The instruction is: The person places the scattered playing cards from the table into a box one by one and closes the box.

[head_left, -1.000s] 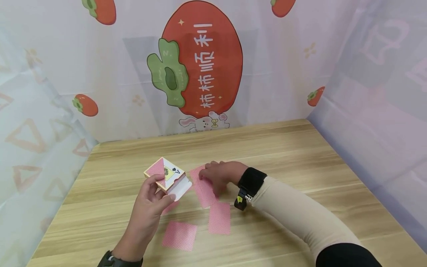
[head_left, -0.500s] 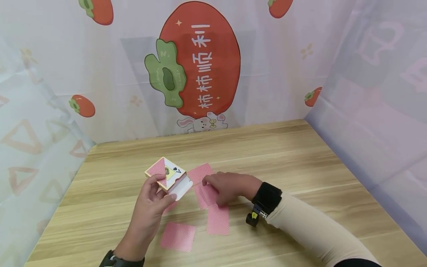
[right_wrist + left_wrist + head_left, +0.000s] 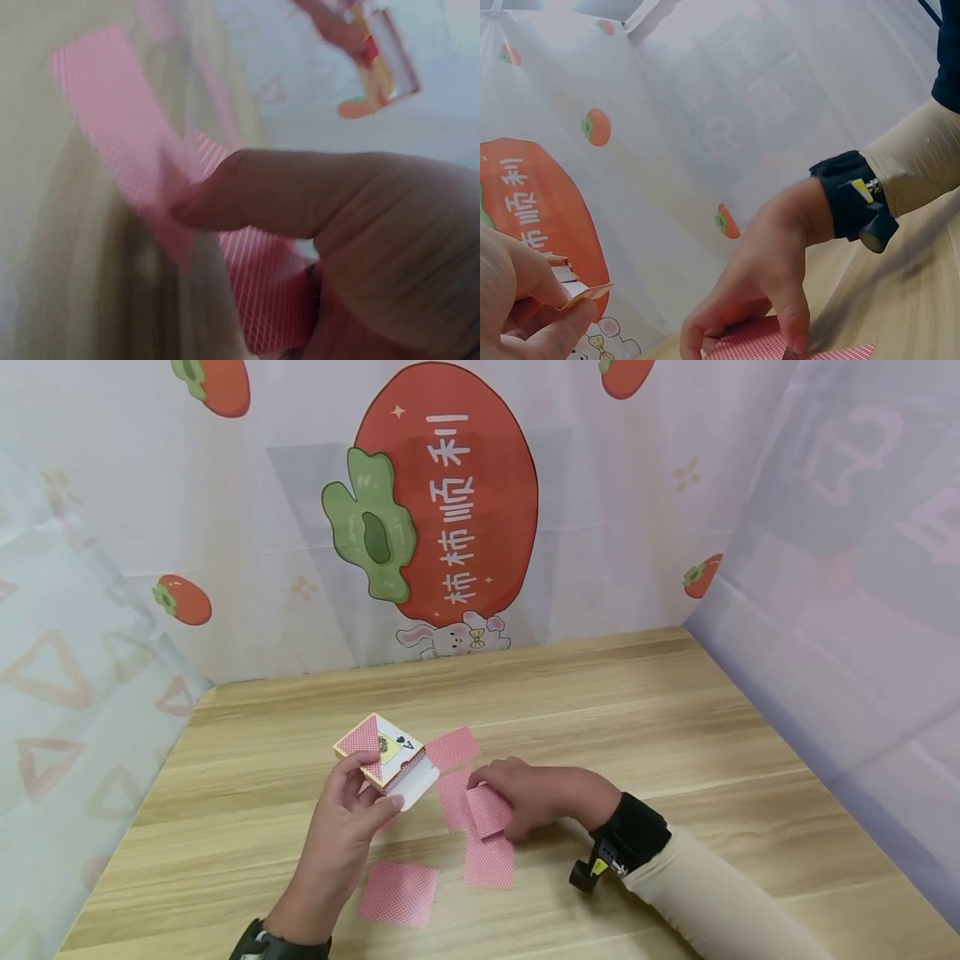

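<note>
My left hand (image 3: 330,843) grips a playing-card box (image 3: 384,750) with an ace of spades on its face. Its white flap (image 3: 417,787) hangs open toward the right, and edges of cards show inside. My right hand (image 3: 536,793) pinches a red-backed playing card (image 3: 490,811) between fingers and thumb, just over other cards. In the right wrist view the thumb (image 3: 262,191) lies in front of the held card (image 3: 262,292), which is partly blurred. Whether it is one card or more I cannot tell.
Several red-backed cards lie face down on the wooden table (image 3: 637,710): a far card (image 3: 453,747), a middle card (image 3: 450,797), a near card (image 3: 489,864) and a front-left card (image 3: 399,893). Another is mostly hidden behind my left hand. A printed curtain (image 3: 615,527) encloses the table.
My right hand has drawn back toward me and rightward, and a card now tilts up in its fingers. The left hand keeps hold of the box, nearly still.
</note>
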### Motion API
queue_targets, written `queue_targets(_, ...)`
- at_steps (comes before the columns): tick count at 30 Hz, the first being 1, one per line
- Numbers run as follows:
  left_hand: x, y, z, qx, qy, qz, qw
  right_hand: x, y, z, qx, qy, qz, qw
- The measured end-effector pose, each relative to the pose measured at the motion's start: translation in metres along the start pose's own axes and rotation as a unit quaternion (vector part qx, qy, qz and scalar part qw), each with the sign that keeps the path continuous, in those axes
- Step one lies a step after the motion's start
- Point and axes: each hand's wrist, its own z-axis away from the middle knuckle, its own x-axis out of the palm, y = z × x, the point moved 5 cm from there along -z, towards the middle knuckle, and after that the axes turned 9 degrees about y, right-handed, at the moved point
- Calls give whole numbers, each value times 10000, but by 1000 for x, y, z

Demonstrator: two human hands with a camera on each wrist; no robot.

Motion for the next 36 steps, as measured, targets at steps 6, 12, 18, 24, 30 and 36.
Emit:
queue_targets(6, 5, 0, -1, 28, -38, -15, 10000, -16, -18, 21, -229, 418, 144, 9988)
queue_targets(12, 12, -1, -2, 70, -40, -14, 10000, -40, -35, 46, -293, 775, 444, 9956)
queue_targets(18, 19, -2, -5, 82, -154, -57, 9998, -62, -50, 65, -134, 967, 488, 9940)
queue_targets(24, 27, -1, -6, 88, -235, -73, 9997, -74, -60, 75, -137, 1235, 857, 9885)
queue_targets(30, 35, -3, -5, -67, -226, -38, 9997, -77, -66, 73, -112, 1468, 986, 9842)
queue_targets(36, 41, -4, -3, -76, -292, -16, 9995, -77, -73, 65, -99, 1505, 974, 9837)
